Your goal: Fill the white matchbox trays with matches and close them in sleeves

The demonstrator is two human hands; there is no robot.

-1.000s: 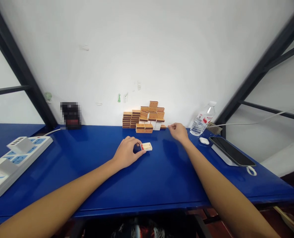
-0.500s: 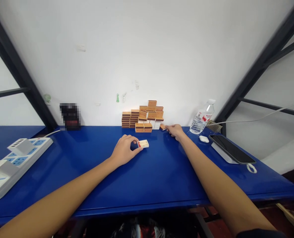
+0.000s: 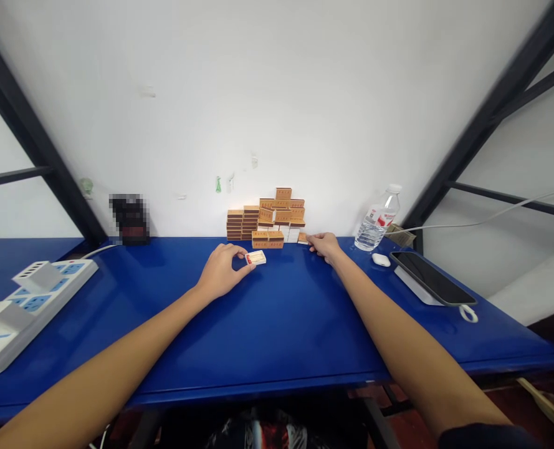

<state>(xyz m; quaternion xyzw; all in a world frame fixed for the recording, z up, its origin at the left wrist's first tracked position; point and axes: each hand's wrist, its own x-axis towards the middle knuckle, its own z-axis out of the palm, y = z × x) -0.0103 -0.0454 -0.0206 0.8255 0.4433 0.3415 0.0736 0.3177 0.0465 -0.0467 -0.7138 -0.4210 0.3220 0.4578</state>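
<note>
My left hand [image 3: 223, 269] pinches the end of an open matchbox tray [image 3: 257, 257] just above or on the blue table; red-tipped matches lie in it. My right hand [image 3: 324, 244] is closed at the near edge of a small orange matchbox sleeve [image 3: 302, 238], which rests flat beside the right foot of a stack. That stack of orange matchboxes [image 3: 282, 215] rises in steps against the wall, with white tray sides showing low down. Neat columns of matchboxes with dark striking edges [image 3: 235, 225] adjoin it on the left. Two pairs of boxes [image 3: 268, 239] stand in front.
A water bottle [image 3: 378, 218], a white earphone case [image 3: 381, 260] and a phone [image 3: 433, 278] stand or lie at the right. On the left are a power strip [image 3: 47, 299] with plugs and a blurred dark object [image 3: 131, 219]. Dark metal frames flank the table [image 3: 258, 349].
The right hand has brought the orange sleeve from a tilt to lying flat by the stack. My left hand with the tray has moved left and slightly farther away.
</note>
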